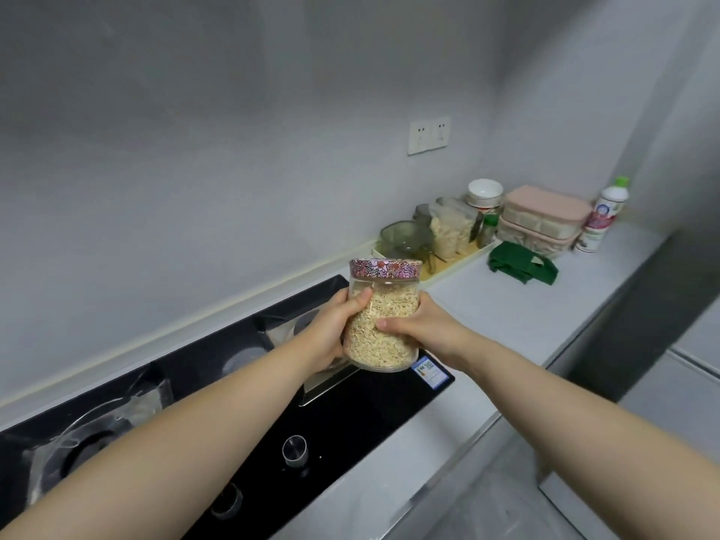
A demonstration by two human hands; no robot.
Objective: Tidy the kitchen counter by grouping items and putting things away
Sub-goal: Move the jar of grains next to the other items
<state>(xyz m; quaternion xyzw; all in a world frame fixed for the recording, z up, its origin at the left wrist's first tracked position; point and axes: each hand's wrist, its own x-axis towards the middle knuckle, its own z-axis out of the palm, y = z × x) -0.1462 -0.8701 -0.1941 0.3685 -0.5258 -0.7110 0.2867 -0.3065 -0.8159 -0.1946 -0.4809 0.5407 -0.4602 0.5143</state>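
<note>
Item 1. Glass jar (380, 350): clear, filled most of the way with pale flaked grain and closed by a pink floral lid (385, 268). Held upright in the air over the right end of the black hob (370, 415), touching no surface.

Item 2. Left hand (331, 329): fingers curled round the jar's left side, thumb across the front just under the shoulder.

Item 3. Right hand (422, 325): fingers wrapped round the right side, thumb pressed on the front at mid-height. Both forearms are bare.

Item 4. Hob: glossy black glass, set into the white table (526, 309). It has two round metal knobs (295, 450) along the near edge and a blue-and-white sticker (428, 372) at the right corner.

Item 5. Cream tray (461, 263): against the wall, right of the hob. It carries green-tinted glass containers (403, 237), a clear tub of pale pieces (452, 231) and a small green-capped bottle (489, 228).

Item 6. Stacked white bowls (484, 192): behind the tray's far end.

Item 7. Two pink lidded boxes (545, 214): stacked, right of the bowls.

Item 8. Folded green cloth (522, 263): on the table in front of the boxes.

Item 9. White bottle with green cap (602, 216): upright, just beside the boxes on their right.

Item 10. Double wall socket (428, 135): on the grey wall above the tray.
</note>
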